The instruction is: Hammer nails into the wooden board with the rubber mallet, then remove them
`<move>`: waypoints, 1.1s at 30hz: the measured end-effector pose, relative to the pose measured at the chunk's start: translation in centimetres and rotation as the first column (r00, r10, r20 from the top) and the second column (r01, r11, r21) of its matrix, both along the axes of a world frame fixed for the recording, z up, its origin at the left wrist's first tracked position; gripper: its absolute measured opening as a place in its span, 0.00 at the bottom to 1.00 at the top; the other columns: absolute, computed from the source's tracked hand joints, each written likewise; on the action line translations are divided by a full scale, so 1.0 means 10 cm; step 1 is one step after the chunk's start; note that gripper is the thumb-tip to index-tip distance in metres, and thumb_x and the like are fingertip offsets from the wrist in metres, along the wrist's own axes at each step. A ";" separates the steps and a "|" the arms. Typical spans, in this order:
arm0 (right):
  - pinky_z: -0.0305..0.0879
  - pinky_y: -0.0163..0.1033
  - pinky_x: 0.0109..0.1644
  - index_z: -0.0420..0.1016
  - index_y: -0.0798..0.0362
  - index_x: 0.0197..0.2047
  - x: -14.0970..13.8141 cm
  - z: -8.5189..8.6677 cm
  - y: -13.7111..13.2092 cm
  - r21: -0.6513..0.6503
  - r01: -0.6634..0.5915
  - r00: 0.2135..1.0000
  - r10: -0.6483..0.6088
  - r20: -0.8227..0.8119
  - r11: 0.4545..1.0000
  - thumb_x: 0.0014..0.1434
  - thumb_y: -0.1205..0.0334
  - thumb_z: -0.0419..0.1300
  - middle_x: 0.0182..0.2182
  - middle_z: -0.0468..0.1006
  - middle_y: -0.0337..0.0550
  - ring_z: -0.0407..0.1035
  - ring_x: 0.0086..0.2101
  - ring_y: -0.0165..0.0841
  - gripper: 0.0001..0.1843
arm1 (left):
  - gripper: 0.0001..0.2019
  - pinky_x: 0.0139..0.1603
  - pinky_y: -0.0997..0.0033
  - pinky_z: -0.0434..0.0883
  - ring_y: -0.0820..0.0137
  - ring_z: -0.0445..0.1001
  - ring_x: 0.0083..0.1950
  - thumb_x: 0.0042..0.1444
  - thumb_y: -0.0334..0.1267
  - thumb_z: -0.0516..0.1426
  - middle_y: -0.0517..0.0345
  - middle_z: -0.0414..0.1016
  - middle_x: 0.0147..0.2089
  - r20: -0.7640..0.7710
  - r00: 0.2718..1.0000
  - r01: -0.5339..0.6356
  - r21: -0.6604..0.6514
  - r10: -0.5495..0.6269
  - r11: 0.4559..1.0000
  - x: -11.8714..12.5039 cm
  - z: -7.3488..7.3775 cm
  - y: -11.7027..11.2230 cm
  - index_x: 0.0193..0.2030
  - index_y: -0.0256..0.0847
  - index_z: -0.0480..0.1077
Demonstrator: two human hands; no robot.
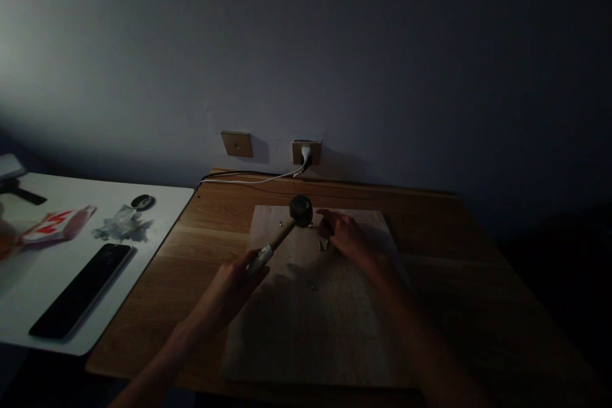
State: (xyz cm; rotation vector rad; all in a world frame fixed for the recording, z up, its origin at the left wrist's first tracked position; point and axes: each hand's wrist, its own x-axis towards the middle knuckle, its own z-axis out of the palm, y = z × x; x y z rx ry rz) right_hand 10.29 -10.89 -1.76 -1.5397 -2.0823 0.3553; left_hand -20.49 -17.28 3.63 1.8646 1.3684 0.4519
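A mallet (283,233) with a dark round head and a pale wooden handle is gripped by my left hand (233,287). Its head is raised over the far part of a wooden board (306,338). Just right of the head, my right hand (345,234) reaches over the board, index finger stretched out and a gap below it; nothing shows between its fingers. Small metal pieces (324,245) stand on the board close beneath that hand. Another tiny metal piece (281,224) lies left of the mallet head, and one more (312,287) nearer to me.
The board rests on a wooden table (444,280) against a wall. A wall socket (313,152) holds a plug, with cables along the table's back edge. On the white table (157,201) at left lie a dark phone-like slab (82,291), a crumpled plastic bag (122,225) and a red-marked packet (58,224).
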 end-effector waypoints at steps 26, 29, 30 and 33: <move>0.70 0.36 0.44 0.79 0.53 0.45 -0.12 0.01 -0.49 -0.136 0.186 0.979 -0.195 -0.056 0.973 0.57 0.72 0.63 0.39 0.81 0.47 0.77 0.38 0.35 0.13 | 0.18 0.29 0.78 0.61 0.73 0.71 0.28 0.66 0.49 0.53 0.64 0.71 0.28 -0.004 0.998 0.063 0.068 -0.062 0.996 0.29 -0.06 0.01 0.52 0.38 0.71; 0.69 0.36 0.44 0.80 0.53 0.40 -0.02 0.02 -0.44 -0.138 0.191 0.981 -0.192 0.011 0.972 0.54 0.77 0.60 0.36 0.81 0.46 0.77 0.37 0.35 0.14 | 0.17 0.31 0.78 0.63 0.71 0.73 0.31 0.66 0.48 0.53 0.62 0.74 0.30 -0.009 0.997 0.075 0.058 -0.075 0.995 0.26 -0.09 0.01 0.52 0.38 0.71; 0.69 0.36 0.43 0.80 0.53 0.40 0.03 0.04 -0.43 -0.128 0.182 0.983 -0.179 0.035 0.975 0.53 0.77 0.60 0.36 0.82 0.46 0.77 0.37 0.35 0.14 | 0.17 0.31 0.78 0.63 0.71 0.74 0.31 0.66 0.48 0.52 0.61 0.75 0.31 -0.009 0.997 0.078 0.052 -0.077 0.996 0.25 -0.09 0.01 0.52 0.38 0.71; 0.69 0.36 0.42 0.81 0.51 0.41 0.18 0.07 -0.34 -0.075 0.139 0.990 -0.138 0.025 0.987 0.52 0.77 0.60 0.36 0.81 0.46 0.76 0.36 0.36 0.16 | 0.18 0.31 0.77 0.63 0.70 0.74 0.31 0.66 0.48 0.52 0.61 0.75 0.31 -0.003 0.997 0.071 0.034 -0.071 0.997 0.24 -0.10 0.00 0.52 0.38 0.71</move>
